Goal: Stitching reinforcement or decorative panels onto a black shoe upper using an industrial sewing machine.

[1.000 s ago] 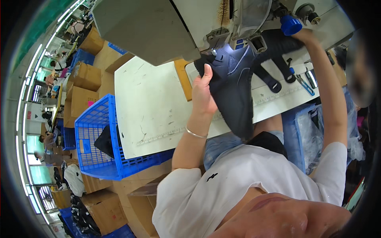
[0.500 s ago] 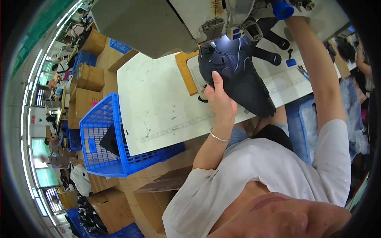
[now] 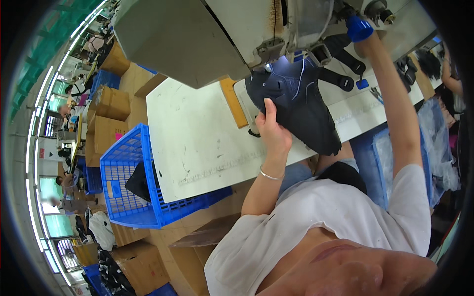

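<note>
A black shoe upper (image 3: 308, 116) with straps and a pale lace-like cord lies under the lit needle area of a sewing machine (image 3: 232, 34). My left hand (image 3: 272, 133) grips its near left edge, thumb on top and the other fingers hidden beneath. At the upper right, my right arm stretches past the machine's head; only the wrist end of my right hand (image 3: 366, 48) shows, beside a blue cup-shaped part (image 3: 359, 28). Its fingers are hidden behind the machine. Two black strap ends (image 3: 340, 79) stick out to the right of the upper.
The white table (image 3: 197, 133) has a ruler strip along its near edge and an orange-yellow board (image 3: 233, 101) by the machine bed. Small snips (image 3: 376, 94) lie at the right. A blue crate (image 3: 154, 197) holding black pieces stands to the left, with cardboard boxes (image 3: 143, 266) around.
The machine and table sit slightly lower in the picture, as the view has shifted. My left hand keeps its hold on the upper, which stays under the needle area.
</note>
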`<action>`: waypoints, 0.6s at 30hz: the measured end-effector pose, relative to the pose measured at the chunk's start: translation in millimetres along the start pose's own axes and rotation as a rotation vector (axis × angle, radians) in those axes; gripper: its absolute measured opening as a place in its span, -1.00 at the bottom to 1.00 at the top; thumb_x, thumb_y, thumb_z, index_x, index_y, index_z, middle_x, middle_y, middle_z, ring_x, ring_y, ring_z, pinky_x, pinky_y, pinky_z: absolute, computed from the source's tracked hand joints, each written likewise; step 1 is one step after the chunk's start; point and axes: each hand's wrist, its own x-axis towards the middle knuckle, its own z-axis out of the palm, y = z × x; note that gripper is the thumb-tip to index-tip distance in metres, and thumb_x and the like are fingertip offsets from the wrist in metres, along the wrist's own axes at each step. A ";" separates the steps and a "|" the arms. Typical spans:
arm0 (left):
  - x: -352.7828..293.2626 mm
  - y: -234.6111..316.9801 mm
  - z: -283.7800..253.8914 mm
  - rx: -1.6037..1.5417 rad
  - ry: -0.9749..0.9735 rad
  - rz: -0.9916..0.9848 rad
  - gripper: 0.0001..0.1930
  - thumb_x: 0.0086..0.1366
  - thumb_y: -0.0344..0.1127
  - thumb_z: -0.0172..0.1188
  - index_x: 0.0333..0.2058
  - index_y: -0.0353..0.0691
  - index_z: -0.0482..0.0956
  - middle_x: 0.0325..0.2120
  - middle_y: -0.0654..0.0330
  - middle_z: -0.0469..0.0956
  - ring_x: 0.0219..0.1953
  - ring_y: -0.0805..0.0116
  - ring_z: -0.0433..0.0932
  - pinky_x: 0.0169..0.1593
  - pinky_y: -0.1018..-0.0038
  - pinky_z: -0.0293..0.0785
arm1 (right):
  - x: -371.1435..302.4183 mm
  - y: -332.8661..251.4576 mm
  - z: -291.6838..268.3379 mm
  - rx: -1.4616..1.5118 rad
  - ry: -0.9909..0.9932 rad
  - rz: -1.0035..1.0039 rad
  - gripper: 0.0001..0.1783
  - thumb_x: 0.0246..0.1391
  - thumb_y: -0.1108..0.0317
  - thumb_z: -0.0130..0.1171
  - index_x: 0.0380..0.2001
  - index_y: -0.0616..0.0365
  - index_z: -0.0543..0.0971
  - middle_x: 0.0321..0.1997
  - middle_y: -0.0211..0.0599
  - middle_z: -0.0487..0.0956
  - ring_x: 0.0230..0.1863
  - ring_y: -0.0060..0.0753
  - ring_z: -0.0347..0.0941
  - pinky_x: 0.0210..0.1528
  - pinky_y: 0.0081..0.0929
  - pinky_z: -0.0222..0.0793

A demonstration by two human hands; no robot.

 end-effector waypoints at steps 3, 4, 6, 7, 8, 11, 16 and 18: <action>4.3 3.3 -6.1 -0.188 -0.126 -0.321 -0.54 0.37 -0.02 -0.13 0.08 -0.22 0.36 0.04 0.13 0.43 0.12 0.15 0.36 0.22 0.15 0.20 | -63.8 -26.6 -7.4 -0.125 0.292 -0.368 -0.66 0.07 0.59 -0.03 -0.04 0.27 0.42 -0.15 -0.28 0.51 -0.12 -0.35 0.45 0.04 -0.51 0.27; 6.6 2.7 -6.8 -0.223 -0.174 -0.294 -0.54 0.37 -0.02 -0.13 0.08 -0.22 0.36 0.04 0.13 0.43 0.12 0.15 0.36 0.22 0.15 0.20 | -82.0 -37.2 -8.5 -0.549 0.256 -0.807 -0.62 -0.04 0.58 -0.02 -0.08 0.20 0.47 -0.09 -0.12 0.50 -0.07 -0.28 0.44 0.09 -0.40 0.25; 7.8 3.3 -9.2 -0.405 -0.344 -0.411 -0.46 0.34 0.05 -0.08 0.12 -0.25 0.31 0.08 0.09 0.39 0.13 0.13 0.34 0.21 0.15 0.21 | -96.4 -58.3 -11.0 -0.922 -0.165 -1.180 -0.56 -0.11 0.50 0.07 -0.06 0.08 0.51 -0.03 -0.22 0.51 0.00 -0.31 0.43 0.14 -0.31 0.23; 10.8 3.2 -9.8 -0.421 -0.388 -0.450 -0.39 0.32 0.11 -0.11 0.15 -0.28 0.26 0.09 0.07 0.37 0.14 0.11 0.33 0.20 0.16 0.23 | -96.9 -66.7 -10.9 -0.993 -0.343 -1.334 -0.56 -0.11 0.46 0.08 -0.06 0.05 0.52 -0.02 -0.27 0.52 0.03 -0.32 0.42 0.16 -0.29 0.23; 14.3 2.8 -9.9 -0.403 -0.349 -0.474 -0.39 0.32 0.11 -0.11 0.15 -0.28 0.26 0.09 0.07 0.37 0.14 0.11 0.33 0.20 0.16 0.23 | -87.3 -70.5 -7.6 -1.142 -0.532 -1.203 -0.53 -0.12 0.36 0.07 -0.03 0.02 0.51 0.00 -0.37 0.51 0.08 -0.37 0.39 0.20 -0.25 0.21; 23.4 4.9 -11.9 -0.351 -0.485 -0.470 -0.35 0.29 0.14 -0.07 0.14 -0.29 0.26 0.08 0.05 0.38 0.12 0.12 0.36 0.19 0.16 0.24 | -51.8 -70.2 6.2 -1.395 -0.594 -1.309 -0.45 -0.08 0.31 0.06 0.08 -0.06 0.41 -0.06 -0.45 0.49 -0.02 -0.47 0.41 0.04 -0.42 0.35; 25.0 10.9 -12.8 -0.260 -0.426 -0.456 -0.41 0.27 0.00 0.04 0.13 -0.29 0.24 0.04 0.06 0.41 0.09 0.16 0.39 0.15 0.20 0.33 | -36.1 -64.7 20.9 -1.525 -0.586 -1.300 -0.37 -0.08 0.30 0.08 0.15 -0.40 0.35 -0.36 -0.54 0.48 -0.33 -0.53 0.42 -0.20 -0.58 0.40; 23.4 13.3 -9.1 -0.223 -0.410 -0.445 -0.43 0.26 -0.06 0.09 0.13 -0.29 0.24 0.02 0.07 0.42 0.07 0.18 0.40 0.13 0.21 0.36 | -36.2 -67.4 26.0 -1.325 -0.688 -1.352 -0.35 -0.07 0.30 0.08 0.15 -0.50 0.33 -0.49 -0.52 0.44 -0.42 -0.52 0.40 -0.26 -0.57 0.42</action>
